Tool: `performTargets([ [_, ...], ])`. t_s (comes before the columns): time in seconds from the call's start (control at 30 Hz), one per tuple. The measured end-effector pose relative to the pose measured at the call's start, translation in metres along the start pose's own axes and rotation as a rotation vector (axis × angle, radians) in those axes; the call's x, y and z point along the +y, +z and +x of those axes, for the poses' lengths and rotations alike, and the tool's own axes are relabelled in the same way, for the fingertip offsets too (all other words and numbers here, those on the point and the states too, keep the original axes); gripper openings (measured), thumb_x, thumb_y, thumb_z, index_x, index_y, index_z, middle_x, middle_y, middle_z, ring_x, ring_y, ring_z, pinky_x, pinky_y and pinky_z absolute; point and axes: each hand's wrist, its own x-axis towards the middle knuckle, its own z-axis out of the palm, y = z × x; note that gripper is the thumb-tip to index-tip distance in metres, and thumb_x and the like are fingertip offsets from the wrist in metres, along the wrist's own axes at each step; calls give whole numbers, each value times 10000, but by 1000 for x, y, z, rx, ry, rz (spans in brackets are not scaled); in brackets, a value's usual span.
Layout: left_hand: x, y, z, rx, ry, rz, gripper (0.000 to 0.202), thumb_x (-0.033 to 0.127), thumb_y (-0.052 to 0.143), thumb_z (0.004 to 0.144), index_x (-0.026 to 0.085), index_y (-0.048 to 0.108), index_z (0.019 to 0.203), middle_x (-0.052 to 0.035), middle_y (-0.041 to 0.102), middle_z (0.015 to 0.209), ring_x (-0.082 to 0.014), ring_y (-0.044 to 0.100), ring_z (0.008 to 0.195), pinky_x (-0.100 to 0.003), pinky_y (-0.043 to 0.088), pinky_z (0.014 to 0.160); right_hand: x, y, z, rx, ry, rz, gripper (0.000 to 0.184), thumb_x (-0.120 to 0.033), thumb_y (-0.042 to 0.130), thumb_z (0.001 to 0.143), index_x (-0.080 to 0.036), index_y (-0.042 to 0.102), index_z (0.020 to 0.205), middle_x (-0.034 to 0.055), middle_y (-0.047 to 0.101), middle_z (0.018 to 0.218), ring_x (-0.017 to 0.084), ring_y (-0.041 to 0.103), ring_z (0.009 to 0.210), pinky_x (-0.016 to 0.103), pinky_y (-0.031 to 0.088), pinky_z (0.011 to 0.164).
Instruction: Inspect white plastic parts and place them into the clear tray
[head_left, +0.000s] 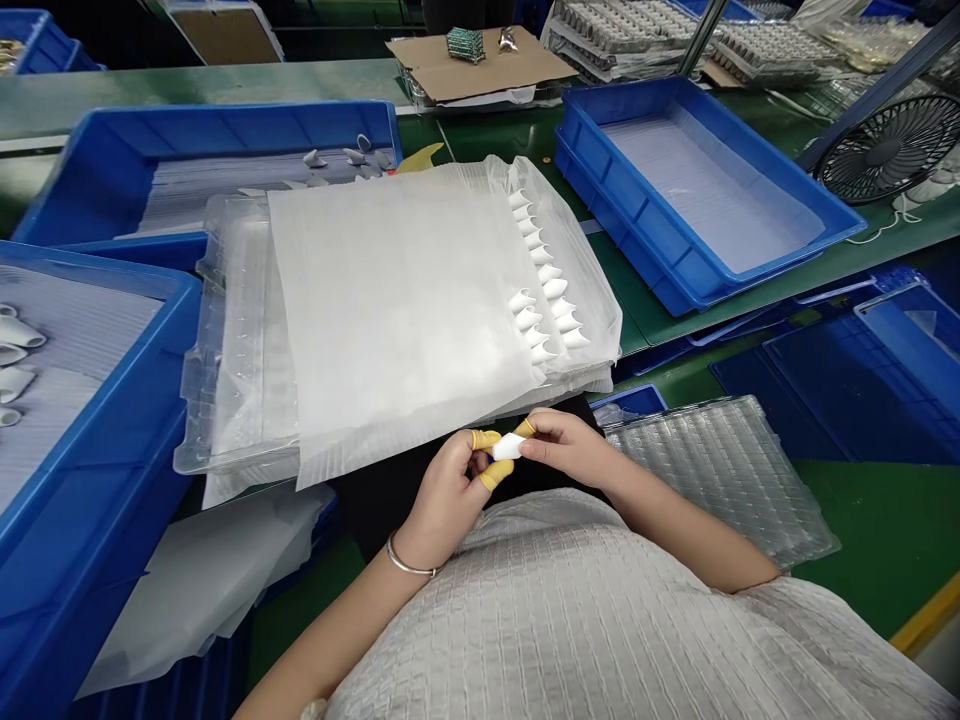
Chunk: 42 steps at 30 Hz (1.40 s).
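Close to my body, a small white tapered tube-like piece [509, 447] is held between both hands. My left hand [450, 490], with yellow finger cots on its fingertips, pinches it from the left. My right hand [564, 443], with a yellow cot on one fingertip, grips its other end. Just beyond them lies a clear plastic tray [247, 425] lined with thin white sheets [405, 300]. Along the right part of the tray, similar white pieces [555, 289] lie in rows, partly under a sheet.
Blue bins stand on the left [97, 420], at the back left [240, 125] and at the right [675, 240]. White pieces [19, 335] lie in the left bin. A black fan [885, 150] is at the far right. Below it, an empty-looking clear ribbed tray [727, 480] rests beside me.
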Motion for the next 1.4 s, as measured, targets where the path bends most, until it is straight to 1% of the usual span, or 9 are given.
performTargets([
  [0.27, -3, -1, -1, -6, -29, -48, 170, 330, 653, 839, 192, 604, 926, 22, 542, 716, -122, 494, 624, -250, 416, 575, -5, -2, -4, 33, -145, -191, 299, -397, 720, 829, -229, 658, 1069, 47, 561, 973, 199, 537, 894, 310, 453, 738],
  [0.43, -2, -1, 0, 2, 93, 74, 113, 280, 636, 843, 200, 624, 922, 7, 563, 768, -131, 515, 656, -273, 436, 621, 2, 3, 1, -15, 18, -17, 433, -568, 556, 895, -168, 597, 732, -8, 465, 726, 144, 455, 684, 270, 361, 616],
  [0.53, -1, -1, 0, -15, 54, 47, 154, 283, 642, 834, 201, 620, 963, 16, 550, 746, -131, 508, 643, -270, 432, 608, 2, 3, 2, -48, 42, 72, 387, -533, 605, 878, -164, 613, 763, -14, 473, 741, 136, 459, 681, 265, 364, 619],
  [0.7, -2, -2, -1, -11, -22, -35, 180, 329, 659, 821, 190, 610, 926, 29, 523, 695, -122, 468, 610, -257, 401, 569, -4, 0, -3, -8, -122, -86, 284, -360, 718, 839, -223, 667, 1083, 39, 561, 996, 181, 539, 875, 305, 453, 750],
  [0.87, 0, -3, -2, -20, 4, -10, 161, 318, 646, 839, 189, 596, 922, 28, 522, 702, -122, 471, 612, -256, 404, 568, -3, 1, -7, 66, -291, -295, 257, -305, 703, 866, -234, 650, 1107, 62, 566, 1031, 220, 536, 977, 365, 455, 846],
  [0.97, 1, -5, -2, -10, 83, 117, 135, 312, 628, 867, 187, 585, 895, 24, 516, 697, -127, 474, 609, -259, 396, 560, -3, 0, -7, 71, -301, -329, 236, -317, 704, 864, -214, 651, 1069, 69, 556, 1029, 227, 528, 993, 370, 442, 862],
  [1.13, 2, -10, -2, -41, 455, 422, 115, 233, 562, 927, 181, 557, 824, -25, 556, 769, -162, 505, 702, -291, 430, 622, -6, -5, -3, -95, -60, -13, 342, -499, 626, 885, -160, 656, 924, 20, 542, 823, 157, 513, 741, 280, 412, 660],
  [1.23, 2, -13, -4, -58, 621, 521, 80, 133, 524, 927, 178, 564, 876, -61, 585, 864, -176, 522, 763, -313, 468, 673, -14, -9, -2, -145, 51, 85, 354, -489, 607, 896, -146, 628, 810, -5, 539, 728, 131, 497, 675, 265, 391, 639],
  [1.4, 7, -18, -7, 51, 640, 490, 215, 128, 527, 932, 212, 543, 1129, -58, 588, 928, -171, 559, 794, -312, 517, 689, -57, -31, 5, -284, 84, 44, 280, -428, 679, 838, -155, 621, 808, 13, 614, 732, 143, 561, 680, 268, 429, 643],
])
